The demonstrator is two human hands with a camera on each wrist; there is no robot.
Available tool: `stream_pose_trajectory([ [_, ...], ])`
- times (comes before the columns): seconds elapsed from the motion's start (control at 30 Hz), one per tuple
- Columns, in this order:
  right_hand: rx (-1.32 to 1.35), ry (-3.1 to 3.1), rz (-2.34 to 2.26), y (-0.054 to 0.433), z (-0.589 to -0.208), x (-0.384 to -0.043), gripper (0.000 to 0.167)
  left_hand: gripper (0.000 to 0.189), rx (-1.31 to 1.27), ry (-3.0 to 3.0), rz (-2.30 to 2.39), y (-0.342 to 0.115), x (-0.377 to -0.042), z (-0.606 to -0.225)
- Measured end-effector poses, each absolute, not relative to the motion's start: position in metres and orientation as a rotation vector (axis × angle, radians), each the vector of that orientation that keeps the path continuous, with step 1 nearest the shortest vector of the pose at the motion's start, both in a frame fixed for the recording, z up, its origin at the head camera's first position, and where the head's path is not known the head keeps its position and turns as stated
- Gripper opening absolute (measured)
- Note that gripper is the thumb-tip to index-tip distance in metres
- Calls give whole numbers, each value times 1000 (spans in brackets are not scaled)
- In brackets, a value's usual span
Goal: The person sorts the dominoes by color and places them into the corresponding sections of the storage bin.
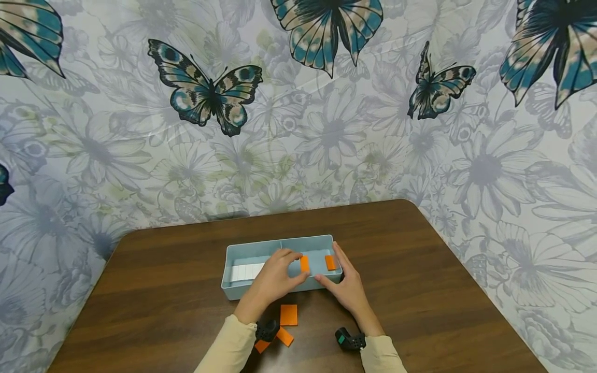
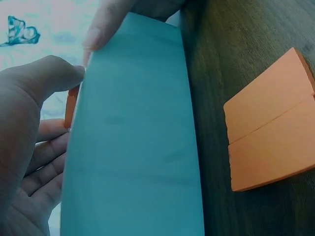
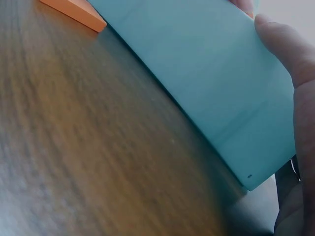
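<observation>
A light blue two-compartment box [image 1: 238,292] stands on the table. Over its right compartment my left hand [image 1: 275,277] pinches an orange tile [image 1: 304,263] between thumb and fingers; the left wrist view shows the tile's edge [image 2: 72,105] just past the rim. My right hand [image 1: 349,290] grips the box's right end, thumb at the front rim and fingers along the end wall. Near those fingers, a second orange tile [image 1: 330,262] is inside the right compartment. White tiles [image 1: 246,272] lie in a row in the left compartment, partly behind my left hand.
In front of the box, an orange square [image 1: 288,315] lies on the brown wooden table [image 1: 434,300]. Closer to my left wrist are smaller orange pieces [image 1: 285,336], one partly hidden by the wrist camera [image 1: 268,330]. A butterfly-print wall covering [image 1: 326,155] rises behind the table.
</observation>
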State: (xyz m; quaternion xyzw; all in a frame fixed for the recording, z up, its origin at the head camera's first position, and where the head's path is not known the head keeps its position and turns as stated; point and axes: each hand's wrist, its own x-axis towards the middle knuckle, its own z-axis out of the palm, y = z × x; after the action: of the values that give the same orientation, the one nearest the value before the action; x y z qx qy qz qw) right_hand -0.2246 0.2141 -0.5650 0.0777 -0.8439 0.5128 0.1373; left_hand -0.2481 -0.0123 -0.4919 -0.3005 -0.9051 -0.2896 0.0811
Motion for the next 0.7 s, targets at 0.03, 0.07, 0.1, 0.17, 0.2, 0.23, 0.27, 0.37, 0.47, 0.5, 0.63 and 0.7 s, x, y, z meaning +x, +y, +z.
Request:
stream_pose_trajectory([
  [0.03, 226, -2441, 1489, 214, -565, -224, 93, 46, -903, -2710, -860, -12, -248, -492],
  [0.07, 227, -2440, 1493, 214, -565, -224, 93, 46, -906, -2713, -854, -11, -249, -492],
  [0.1, 227, -2439, 1497, 214, -565, -224, 93, 46, -908, -2720, -842, -10, -249, -492],
  [0.17, 230, -2432, 1503, 214, -564, -224, 93, 46, -915, -2732, -814, -8, -251, -492],
  [0.2, 230, -2430, 1507, 214, -564, -224, 93, 46, -919, -2736, -801, -8, -252, -491],
  [0.23, 229, -2429, 1506, 214, -564, -224, 93, 46, -923, -2743, -789, -7, -253, -491],
  [0.27, 230, -2429, 1505, 214, -564, -224, 93, 46, -927, -2747, -783, -6, -254, -490],
  [0.37, 227, -2433, 1502, 214, -564, -224, 93, 45, -946, -2761, -781, -4, -257, -488],
  [0.47, 223, -2433, 1505, 215, -564, -224, 93, 44, -964, -2769, -788, -1, -260, -487],
  [0.5, 222, -2433, 1504, 215, -564, -224, 93, 44, -969, -2774, -786, 0, -262, -487],
  [0.63, 223, -2433, 1497, 215, -565, -225, 93, 44, -971, -2816, -792, 4, -266, -487],
  [0.7, 220, -2436, 1494, 215, -564, -225, 93, 45, -958, -2849, -803, 7, -268, -488],
])
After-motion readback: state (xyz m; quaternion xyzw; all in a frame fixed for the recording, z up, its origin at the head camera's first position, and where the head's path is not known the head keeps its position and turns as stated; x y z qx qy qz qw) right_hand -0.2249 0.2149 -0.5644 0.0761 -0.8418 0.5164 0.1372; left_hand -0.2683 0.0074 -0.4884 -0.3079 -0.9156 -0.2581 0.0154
